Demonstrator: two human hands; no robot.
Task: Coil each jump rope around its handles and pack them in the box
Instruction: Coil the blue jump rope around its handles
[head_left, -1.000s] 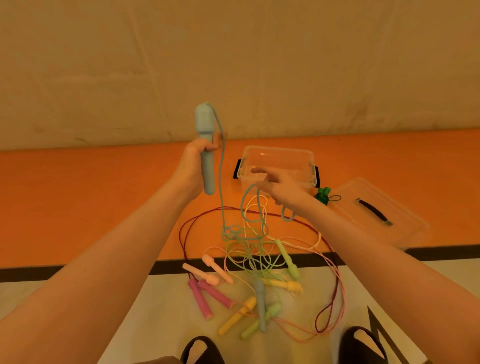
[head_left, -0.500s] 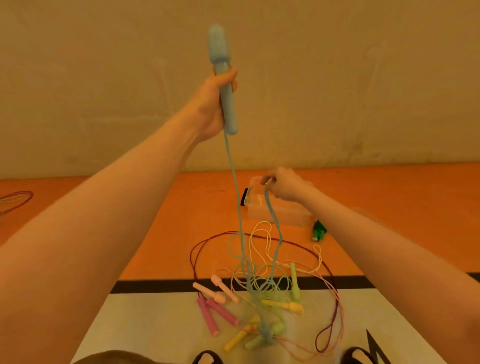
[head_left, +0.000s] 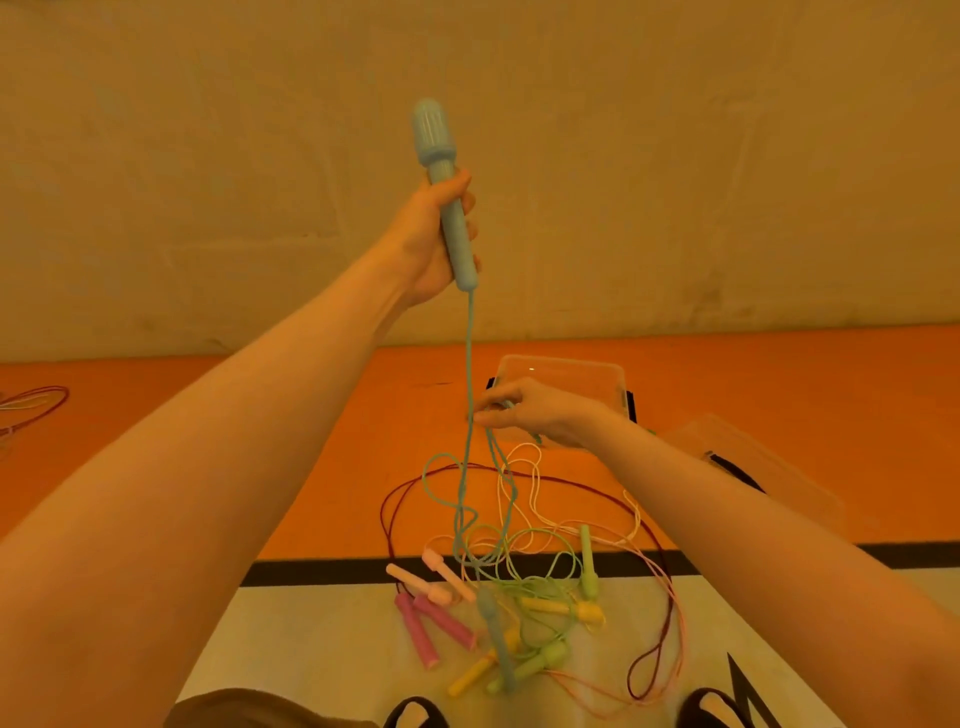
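Observation:
My left hand (head_left: 431, 239) grips a light blue jump-rope handle (head_left: 441, 182) and holds it high, upright against the wall. Its blue cord (head_left: 469, 374) hangs straight down into a tangle on the floor. My right hand (head_left: 540, 413) pinches that blue cord lower down, in front of the clear plastic box (head_left: 613, 375). The second blue handle (head_left: 496, 636) lies in the pile among pink (head_left: 415, 631), pale peach (head_left: 415, 581), yellow (head_left: 561, 607) and green (head_left: 588, 564) handles with their tangled cords.
The box's clear lid (head_left: 748, 467) with a black handle lies to the right of the box. A dark red cord (head_left: 597, 486) loops widely around the pile. More cords (head_left: 31, 402) lie at the far left. My shoes (head_left: 415, 714) are at the bottom edge.
My left hand has lifted the blue handle from chest height to high overhead, pulling the cord taut. My right hand has slid along the cord towards the left, and the second blue handle has shifted in the pile.

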